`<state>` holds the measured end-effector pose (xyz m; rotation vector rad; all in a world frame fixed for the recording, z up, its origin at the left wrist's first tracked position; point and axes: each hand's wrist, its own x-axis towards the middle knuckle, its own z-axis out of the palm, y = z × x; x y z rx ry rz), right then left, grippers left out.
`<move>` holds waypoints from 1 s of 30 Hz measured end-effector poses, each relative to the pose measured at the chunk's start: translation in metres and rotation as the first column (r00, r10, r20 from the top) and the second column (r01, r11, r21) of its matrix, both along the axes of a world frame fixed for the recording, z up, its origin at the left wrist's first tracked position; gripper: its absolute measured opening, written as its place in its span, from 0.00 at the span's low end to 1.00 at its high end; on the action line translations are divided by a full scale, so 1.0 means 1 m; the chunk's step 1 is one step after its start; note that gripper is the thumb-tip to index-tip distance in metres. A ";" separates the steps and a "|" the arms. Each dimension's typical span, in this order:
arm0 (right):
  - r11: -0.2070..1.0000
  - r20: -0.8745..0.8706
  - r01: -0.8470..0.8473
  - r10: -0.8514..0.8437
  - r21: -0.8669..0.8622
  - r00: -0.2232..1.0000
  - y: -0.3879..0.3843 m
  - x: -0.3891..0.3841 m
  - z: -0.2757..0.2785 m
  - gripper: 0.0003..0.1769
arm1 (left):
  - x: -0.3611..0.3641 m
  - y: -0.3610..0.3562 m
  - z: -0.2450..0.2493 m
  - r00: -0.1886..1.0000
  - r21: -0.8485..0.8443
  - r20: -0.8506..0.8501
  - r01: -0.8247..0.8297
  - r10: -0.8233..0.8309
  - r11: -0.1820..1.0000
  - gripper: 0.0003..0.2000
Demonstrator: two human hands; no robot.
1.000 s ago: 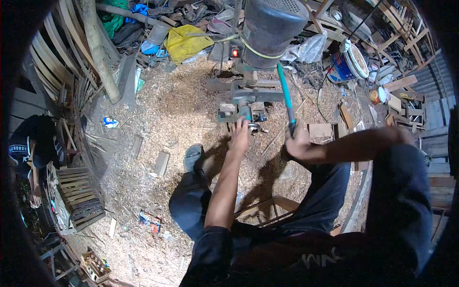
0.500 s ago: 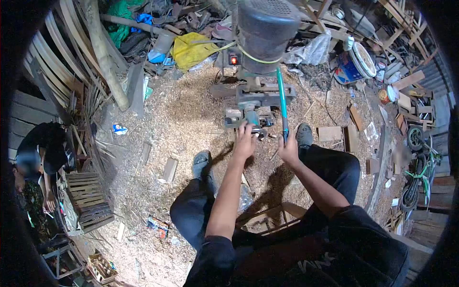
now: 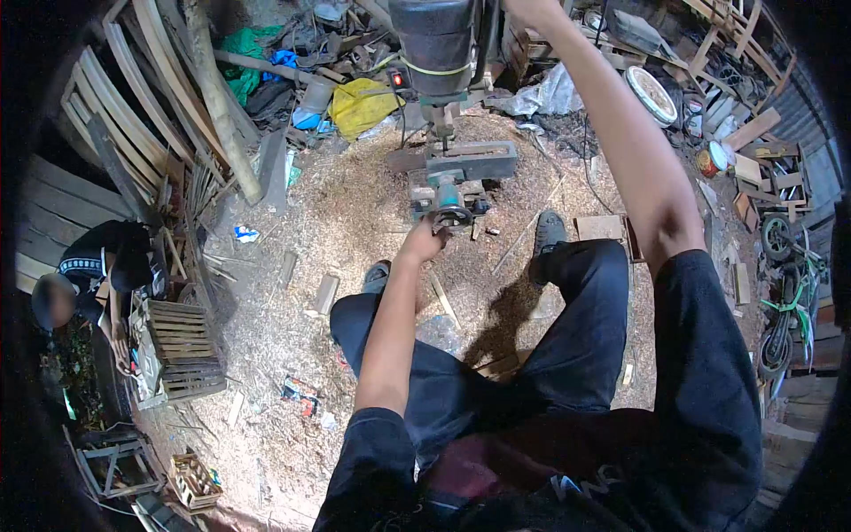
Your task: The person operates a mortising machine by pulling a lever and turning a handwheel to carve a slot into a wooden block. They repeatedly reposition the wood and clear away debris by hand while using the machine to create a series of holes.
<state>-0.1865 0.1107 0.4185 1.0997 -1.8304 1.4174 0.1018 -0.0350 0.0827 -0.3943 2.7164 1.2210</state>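
Observation:
A mortising or drilling machine with a dark motor housing (image 3: 432,53) stands in front of me. Below its vertical bit, a wooden block (image 3: 472,163) lies in the machine's vise. My left hand (image 3: 424,239) curls round the left edge of a round metal handwheel (image 3: 454,218) at the front of the machine. My right hand (image 3: 534,11) is raised to the top edge of the view, right of the motor housing. Its fingers are cut off there, so what it holds does not show. A red switch light (image 3: 397,80) glows on the machine.
Wood shavings cover the floor (image 3: 301,230). At the left, another person (image 3: 97,266) bends beside a slatted wooden crate (image 3: 182,346). Long boards lean at the upper left. A white bucket (image 3: 651,96), wood scraps and a small green motorbike (image 3: 789,306) are on the right.
My right hand has gone up from the teal lever's low end to beside the motor; the lever no longer slants down in front. My left hand stays at the handwheel. The view has shifted slightly.

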 end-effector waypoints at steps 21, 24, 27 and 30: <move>0.362 0.439 -0.295 -0.429 0.884 0.790 0.064 0.105 -0.377 0.22 | -0.059 0.014 -0.111 0.947 -0.090 -0.279 -0.189 0.157 0.978 0.23; 0.680 0.466 -0.110 -0.367 0.725 0.805 0.056 0.070 -0.355 0.20 | -0.056 0.014 -0.100 0.951 -0.098 -0.266 -0.193 0.161 0.976 0.22; 0.893 0.462 0.038 -0.268 0.449 0.846 0.031 0.027 -0.289 0.20 | -0.067 0.011 -0.057 0.911 -0.071 -0.390 -0.176 0.135 0.982 0.19; 0.993 0.431 0.056 -0.097 0.106 0.897 0.000 -0.028 -0.206 0.26 | -0.096 0.006 0.043 0.680 0.020 -0.704 -0.271 0.206 0.962 0.19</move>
